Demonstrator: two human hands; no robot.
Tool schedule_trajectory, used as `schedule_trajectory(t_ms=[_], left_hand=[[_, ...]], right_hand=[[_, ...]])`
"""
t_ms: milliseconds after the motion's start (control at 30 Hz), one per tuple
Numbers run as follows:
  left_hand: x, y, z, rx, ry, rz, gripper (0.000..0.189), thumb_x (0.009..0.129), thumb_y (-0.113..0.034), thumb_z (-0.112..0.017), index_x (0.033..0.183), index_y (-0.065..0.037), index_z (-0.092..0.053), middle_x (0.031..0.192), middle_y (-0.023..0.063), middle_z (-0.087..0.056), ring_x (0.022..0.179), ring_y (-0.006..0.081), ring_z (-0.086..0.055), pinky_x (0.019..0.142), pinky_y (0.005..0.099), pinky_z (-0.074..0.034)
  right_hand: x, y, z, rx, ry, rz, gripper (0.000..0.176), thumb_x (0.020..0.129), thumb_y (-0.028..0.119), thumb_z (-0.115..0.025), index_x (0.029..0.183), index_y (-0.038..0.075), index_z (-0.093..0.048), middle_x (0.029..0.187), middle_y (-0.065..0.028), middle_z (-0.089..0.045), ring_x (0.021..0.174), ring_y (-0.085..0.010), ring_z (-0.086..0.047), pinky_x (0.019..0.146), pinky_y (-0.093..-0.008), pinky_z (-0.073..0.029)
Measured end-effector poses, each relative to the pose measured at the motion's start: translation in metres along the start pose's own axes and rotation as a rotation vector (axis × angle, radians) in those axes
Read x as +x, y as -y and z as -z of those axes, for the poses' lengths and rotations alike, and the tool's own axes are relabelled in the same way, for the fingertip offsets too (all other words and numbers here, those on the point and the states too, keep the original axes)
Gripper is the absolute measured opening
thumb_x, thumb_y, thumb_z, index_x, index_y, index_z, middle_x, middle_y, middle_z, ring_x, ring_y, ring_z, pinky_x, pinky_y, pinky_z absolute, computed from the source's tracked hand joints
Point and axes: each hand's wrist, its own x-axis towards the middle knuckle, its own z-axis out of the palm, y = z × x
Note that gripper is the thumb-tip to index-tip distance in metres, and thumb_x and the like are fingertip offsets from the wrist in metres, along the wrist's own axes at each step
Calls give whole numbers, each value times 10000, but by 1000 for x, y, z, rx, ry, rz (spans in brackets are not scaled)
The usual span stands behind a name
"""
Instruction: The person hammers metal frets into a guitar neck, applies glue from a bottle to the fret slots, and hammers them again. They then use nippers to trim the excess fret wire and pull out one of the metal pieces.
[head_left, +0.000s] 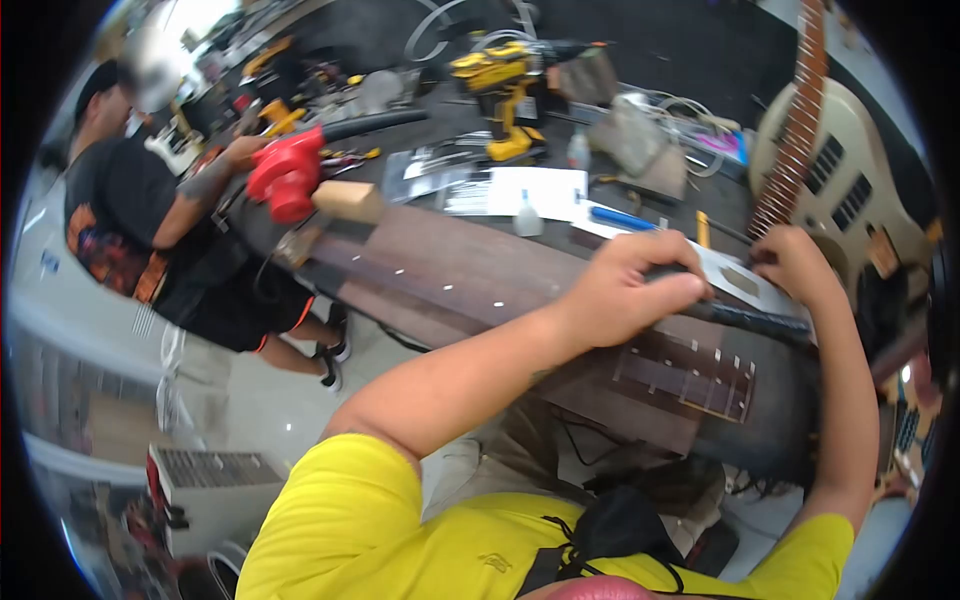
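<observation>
My left hand [640, 290] is above the guitar fretboard [430, 290], its fingers curled round a long dark bar [755, 318] that runs toward my right forearm. Light inlay marks dot the fretboard, which lies lengthwise on a brown board [490, 250]. My right hand [795, 260] is at the far side of a flat metal plate with a cut-out [740, 282], close to the lower end of an upright guitar neck [795, 140]. Its fingertips point down and are partly hidden, so whether they grip anything cannot be made out.
A yellow cordless drill [500, 100], small bottles [528, 215], papers [540, 190] and a wooden block [348, 200] sit on the dark bench. At left a person [150, 190] stands by a red blower-like tool [287, 175]. A pale guitar body [840, 160] stands at right.
</observation>
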Motion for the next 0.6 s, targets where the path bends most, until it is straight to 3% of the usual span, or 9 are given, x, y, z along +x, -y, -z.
schedule_trajectory(t_ms=[233,433,600], left_hand=[[0,0,-2,-16,-19,9,170,988,-173,-684,988,-14,-743,966,72,-747,952,166,-675,897,329,-506],[0,3,-3,-40,-49,-9,149,979,-153,-692,979,-8,-726,955,82,-751,963,176,-687,900,337,-516],[0,3,-2,-48,-24,-2,122,965,-128,-705,962,-6,-709,932,75,-738,942,162,-685,879,326,-517]], right_hand=[[-3,2,1,-12,38,5,186,717,47,-816,897,2,-822,829,-178,-708,796,-345,-687,748,-426,-555],[6,-16,-2,-6,93,76,258,669,35,-835,921,-17,-813,828,-188,-711,798,-350,-697,735,-424,-551],[9,-7,2,-24,111,18,254,650,32,-839,899,-13,-815,818,-190,-708,788,-354,-695,725,-424,-547]])
